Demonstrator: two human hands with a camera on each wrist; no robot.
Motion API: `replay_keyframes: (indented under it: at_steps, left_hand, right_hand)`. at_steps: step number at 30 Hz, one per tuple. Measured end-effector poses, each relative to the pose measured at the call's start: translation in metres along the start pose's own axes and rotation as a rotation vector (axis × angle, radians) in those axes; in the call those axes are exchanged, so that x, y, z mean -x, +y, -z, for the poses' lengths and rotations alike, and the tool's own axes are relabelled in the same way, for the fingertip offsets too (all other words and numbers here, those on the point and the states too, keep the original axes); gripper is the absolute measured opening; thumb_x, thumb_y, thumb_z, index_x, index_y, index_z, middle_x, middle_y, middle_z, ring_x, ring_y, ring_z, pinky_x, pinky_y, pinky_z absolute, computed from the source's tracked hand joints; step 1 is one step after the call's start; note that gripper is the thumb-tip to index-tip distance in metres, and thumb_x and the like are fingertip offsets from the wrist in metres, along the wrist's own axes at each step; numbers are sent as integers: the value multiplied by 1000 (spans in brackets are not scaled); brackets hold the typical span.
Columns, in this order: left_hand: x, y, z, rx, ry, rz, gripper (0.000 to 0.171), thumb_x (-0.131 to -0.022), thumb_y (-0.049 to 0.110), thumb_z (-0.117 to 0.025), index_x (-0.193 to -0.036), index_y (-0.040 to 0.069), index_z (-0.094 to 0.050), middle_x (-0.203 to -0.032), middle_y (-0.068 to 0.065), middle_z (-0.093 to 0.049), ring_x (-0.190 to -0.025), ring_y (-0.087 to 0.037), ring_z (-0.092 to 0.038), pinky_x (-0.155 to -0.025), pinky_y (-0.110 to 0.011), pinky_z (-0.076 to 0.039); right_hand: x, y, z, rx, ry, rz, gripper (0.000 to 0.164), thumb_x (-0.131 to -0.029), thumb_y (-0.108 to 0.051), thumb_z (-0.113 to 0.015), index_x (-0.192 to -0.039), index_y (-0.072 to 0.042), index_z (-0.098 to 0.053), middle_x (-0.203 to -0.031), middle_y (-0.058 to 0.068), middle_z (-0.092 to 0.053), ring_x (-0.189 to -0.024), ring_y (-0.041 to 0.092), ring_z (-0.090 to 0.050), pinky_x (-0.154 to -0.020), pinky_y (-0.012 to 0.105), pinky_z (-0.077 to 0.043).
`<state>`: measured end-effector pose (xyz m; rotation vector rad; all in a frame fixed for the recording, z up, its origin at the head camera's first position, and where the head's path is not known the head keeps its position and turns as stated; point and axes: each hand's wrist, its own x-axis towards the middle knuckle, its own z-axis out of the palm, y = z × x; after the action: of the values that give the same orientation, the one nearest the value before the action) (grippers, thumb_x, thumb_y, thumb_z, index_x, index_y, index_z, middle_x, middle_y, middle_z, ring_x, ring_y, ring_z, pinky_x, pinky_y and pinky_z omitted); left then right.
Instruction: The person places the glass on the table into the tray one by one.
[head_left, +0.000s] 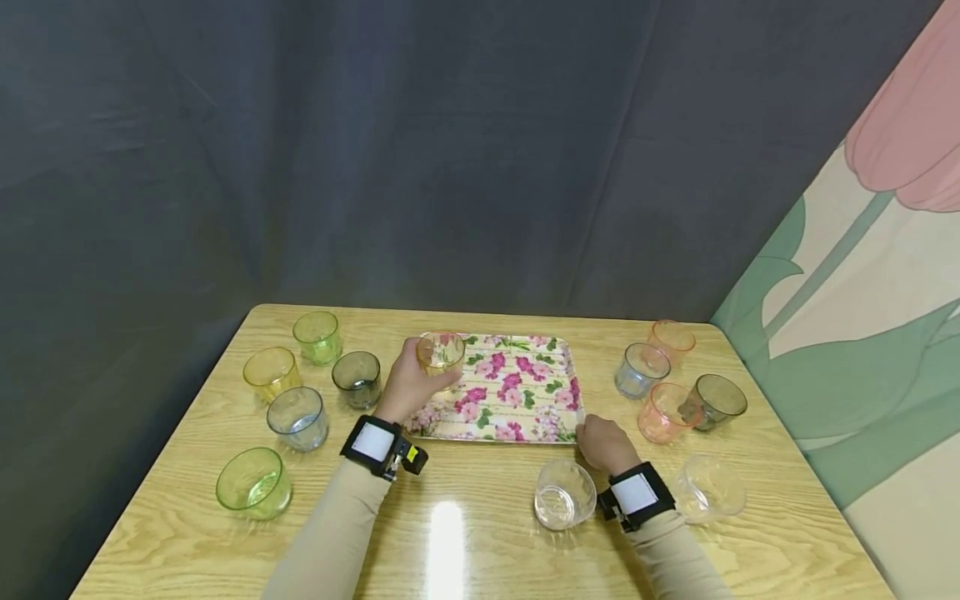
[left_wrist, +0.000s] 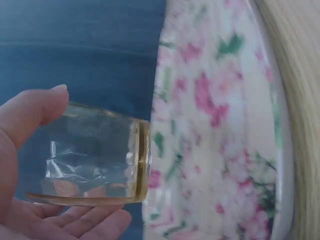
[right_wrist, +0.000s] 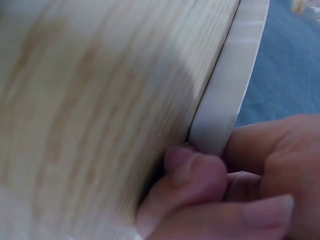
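Note:
In the head view my left hand (head_left: 414,385) grips a pale yellow glass tumbler (head_left: 441,353) over the back left part of a floral tray (head_left: 525,398). The left wrist view shows the thumb on one side of the tumbler (left_wrist: 95,160) and fingers round the other, its base right at the tray's surface (left_wrist: 215,125). My right hand (head_left: 607,446) is at the tray's front right corner. In the right wrist view its curled fingers (right_wrist: 200,175) hold the pale tray rim (right_wrist: 227,85). A clear glass (head_left: 564,496) stands just left of the right wrist.
On the left stand green glasses (head_left: 255,485), a yellow glass (head_left: 272,373), a blue glass (head_left: 298,419) and a grey glass (head_left: 357,379). On the right are pink glasses (head_left: 666,414), a blue glass (head_left: 642,371), a brownish glass (head_left: 716,402) and another clear glass (head_left: 708,490). A dark curtain (head_left: 450,167) hangs behind.

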<state>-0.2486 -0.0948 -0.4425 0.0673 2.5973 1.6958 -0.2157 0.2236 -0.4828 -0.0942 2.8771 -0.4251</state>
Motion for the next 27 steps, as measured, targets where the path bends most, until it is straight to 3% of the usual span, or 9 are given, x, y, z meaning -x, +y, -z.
replay_keyframes:
  at_steps: [6,11,27]
  left_hand:
    - [-19,-14,-6,-23,26,66,84,-87,30,-77,-150,4,-28,-144,-25,-46,-131,-40,-49,-102,-54,-47]
    - [-25,-19,-12,-31,37,69,81,-86,25,-78,-148,2,-31,-140,-24,-49,-125,-38,-53,-98,-52,-48]
    - [-41,-28,-19,-24,95,82,84,-85,23,-79,-149,1,-30,-140,-25,-51,-130,-40,-52,-105,-53,-46]
  right_hand:
    - [1,-2,1,-5,0,-4,34,-101,-14,-40,-95,12,-61,-85,29,-64,-86,46,-66,-76,55,-53]
    - [2,-2,2,-6,9,-5,33,-101,-14,-40,-92,10,-61,-82,27,-63,-83,45,-66,-74,54,-53]
    - [2,0,0,1,26,-4,33,-101,-14,-40,-88,9,-60,-78,26,-61,-81,45,-66,-72,55,-53]
